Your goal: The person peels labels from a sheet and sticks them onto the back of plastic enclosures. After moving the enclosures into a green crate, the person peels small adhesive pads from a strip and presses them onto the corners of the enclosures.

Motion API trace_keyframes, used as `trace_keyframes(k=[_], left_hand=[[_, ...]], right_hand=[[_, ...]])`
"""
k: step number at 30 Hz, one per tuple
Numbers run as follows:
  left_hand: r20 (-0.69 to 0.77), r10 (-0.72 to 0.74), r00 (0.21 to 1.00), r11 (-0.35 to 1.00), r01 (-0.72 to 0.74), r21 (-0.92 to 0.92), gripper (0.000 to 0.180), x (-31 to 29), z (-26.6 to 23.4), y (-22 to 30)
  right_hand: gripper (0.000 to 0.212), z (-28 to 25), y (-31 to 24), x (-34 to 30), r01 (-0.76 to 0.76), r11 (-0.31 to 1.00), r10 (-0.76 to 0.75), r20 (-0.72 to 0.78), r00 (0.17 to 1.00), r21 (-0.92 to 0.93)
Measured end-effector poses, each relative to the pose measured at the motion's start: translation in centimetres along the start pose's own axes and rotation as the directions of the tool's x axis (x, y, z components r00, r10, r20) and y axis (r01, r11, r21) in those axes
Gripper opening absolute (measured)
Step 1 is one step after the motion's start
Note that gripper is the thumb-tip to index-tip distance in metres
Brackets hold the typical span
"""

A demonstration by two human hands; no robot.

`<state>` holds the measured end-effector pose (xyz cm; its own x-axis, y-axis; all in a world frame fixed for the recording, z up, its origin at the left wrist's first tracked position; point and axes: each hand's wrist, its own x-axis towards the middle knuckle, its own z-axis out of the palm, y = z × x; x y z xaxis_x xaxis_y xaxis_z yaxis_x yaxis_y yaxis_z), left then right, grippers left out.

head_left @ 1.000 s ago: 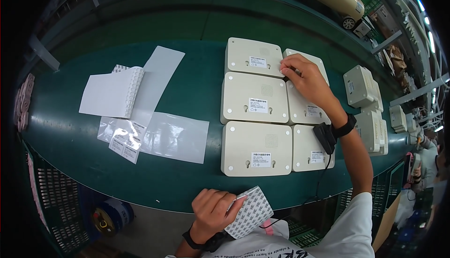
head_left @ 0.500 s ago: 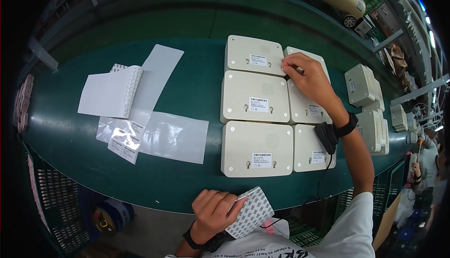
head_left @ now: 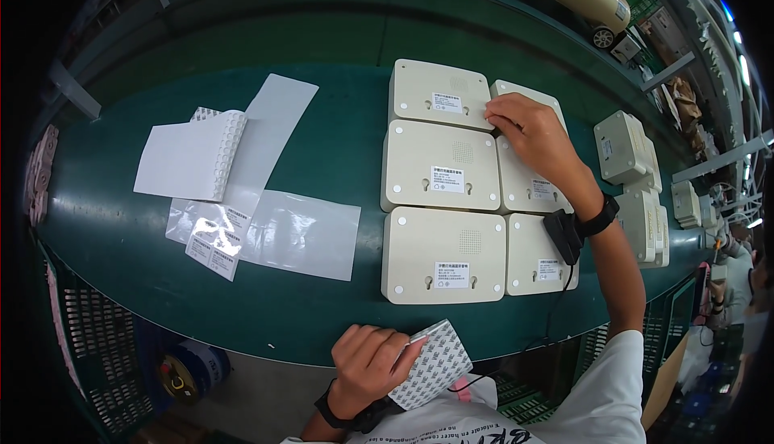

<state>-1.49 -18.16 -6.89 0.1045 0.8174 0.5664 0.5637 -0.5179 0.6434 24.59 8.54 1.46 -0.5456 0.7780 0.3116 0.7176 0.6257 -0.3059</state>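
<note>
Several cream plastic boxes (head_left: 442, 166) lie face down in two rows on the green belt (head_left: 339, 129), each with a small white label. My right hand (head_left: 528, 133) rests with fingertips pressed on the far box of the right row (head_left: 532, 97), next to the far left box (head_left: 439, 93). A black band and a small black device with a cable sit at that wrist. My left hand (head_left: 367, 359) is at the near edge, below the belt, and holds a sheet of small white pads (head_left: 435, 363).
On the belt's left lie white backing sheets (head_left: 193, 154), a pad sheet, clear film (head_left: 298, 234) and a label strip (head_left: 214, 250). More cream boxes (head_left: 629, 150) are stacked at the right. A green crate stands under the belt at the left.
My right hand has shifted slightly on the far right box, its fingers pressing down flatter. The left hand with the pad sheet has stayed put.
</note>
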Motion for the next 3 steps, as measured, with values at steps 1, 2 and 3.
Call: trace_keyframes(k=[1,2,3], left_hand=[[0.000,-0.001,1.000,1.000,0.001,0.000,0.035,-0.02,-0.01,-0.01],[0.002,-0.001,1.000,1.000,0.001,0.000,0.035,-0.03,-0.03,-0.01],[0.003,-0.001,1.000,1.000,0.001,0.000,0.035,-0.03,-0.04,-0.02]], right_hand=[[0.014,-0.02,-0.16,0.00,0.012,0.999,-0.012,0.009,1.000,-0.043],[0.014,0.04,-0.21,-0.03,0.007,0.998,-0.006,0.013,1.000,-0.065],[0.014,0.12,-0.22,-0.08,0.001,0.996,0.001,0.016,1.000,-0.088]])
